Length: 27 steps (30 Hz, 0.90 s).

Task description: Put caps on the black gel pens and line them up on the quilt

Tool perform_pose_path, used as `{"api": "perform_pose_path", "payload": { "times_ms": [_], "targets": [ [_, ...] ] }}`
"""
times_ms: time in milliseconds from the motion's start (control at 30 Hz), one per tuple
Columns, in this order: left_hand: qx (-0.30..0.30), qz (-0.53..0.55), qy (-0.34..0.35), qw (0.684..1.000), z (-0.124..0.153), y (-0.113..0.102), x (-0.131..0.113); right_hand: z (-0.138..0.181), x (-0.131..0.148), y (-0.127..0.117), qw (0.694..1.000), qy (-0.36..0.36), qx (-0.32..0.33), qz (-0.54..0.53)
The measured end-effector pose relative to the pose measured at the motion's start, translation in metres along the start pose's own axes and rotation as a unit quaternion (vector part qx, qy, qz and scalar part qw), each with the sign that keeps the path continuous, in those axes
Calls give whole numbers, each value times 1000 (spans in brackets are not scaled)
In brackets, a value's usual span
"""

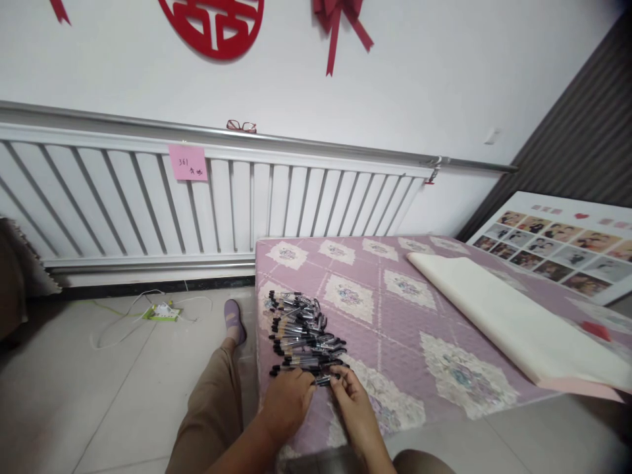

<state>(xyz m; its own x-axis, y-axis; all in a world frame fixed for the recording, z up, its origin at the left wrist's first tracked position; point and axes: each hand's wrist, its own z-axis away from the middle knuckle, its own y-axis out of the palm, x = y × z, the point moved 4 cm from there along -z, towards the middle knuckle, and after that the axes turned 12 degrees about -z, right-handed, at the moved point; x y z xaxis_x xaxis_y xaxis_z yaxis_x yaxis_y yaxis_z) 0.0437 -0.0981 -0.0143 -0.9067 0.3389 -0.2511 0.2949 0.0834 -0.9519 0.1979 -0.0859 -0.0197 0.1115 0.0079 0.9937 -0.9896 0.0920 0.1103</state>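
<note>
Thumb and forefinger of the right hand [356, 401] pinch one end of a dark-ended pen [323, 381], while the left hand [286, 403] is curled, seemingly gripping the pen's other end; how its folded fingers meet the barrel is hidden. Held from both ends, the pen lies level between the hands, a hold that probably keeps it from rolling or tipping.

This pen sits at the near end of the pen row [309, 342], close beside its nearest members. The row's pens lie crosswise, roughly parallel, in overlapping bunches; their left ends come nearer to a line than the ragged right ones. Laid like this, they likely stay together and within easy reach. Under the row is the quilted mattress [395, 329], its soft surface presumably helping to stop the pens from sliding.

To the left of the row, down on the floor, a foot in a purple slipper [235, 321] stands beside the mattress, perhaps to steady a seated posture. Farther left of the row, a power strip [165, 313] lies among loose cables. Well to its right, a folded cream sheet [498, 316] covers part of the mattress. Beyond the row, the white radiator [296, 204] bears a pink note [188, 163], and glasses [241, 126] rest on the pipe above, perhaps put there to be out of the way.
</note>
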Motion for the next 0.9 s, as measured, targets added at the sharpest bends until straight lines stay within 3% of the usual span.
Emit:
{"api": "perform_pose_path", "payload": {
  "times_ms": [467,733,900],
  "targets": [
    [12,-1,4,1000,1,-2,0,6,5,-3,999,22,-7,-35],
    [-3,-10,1,1000,1,-1,-1,3,7,-2,997,-4,-38,64],
    [22,-18,22,999,0,-4,-4,4,10,1,999,5,-12,39]
  ]
}}
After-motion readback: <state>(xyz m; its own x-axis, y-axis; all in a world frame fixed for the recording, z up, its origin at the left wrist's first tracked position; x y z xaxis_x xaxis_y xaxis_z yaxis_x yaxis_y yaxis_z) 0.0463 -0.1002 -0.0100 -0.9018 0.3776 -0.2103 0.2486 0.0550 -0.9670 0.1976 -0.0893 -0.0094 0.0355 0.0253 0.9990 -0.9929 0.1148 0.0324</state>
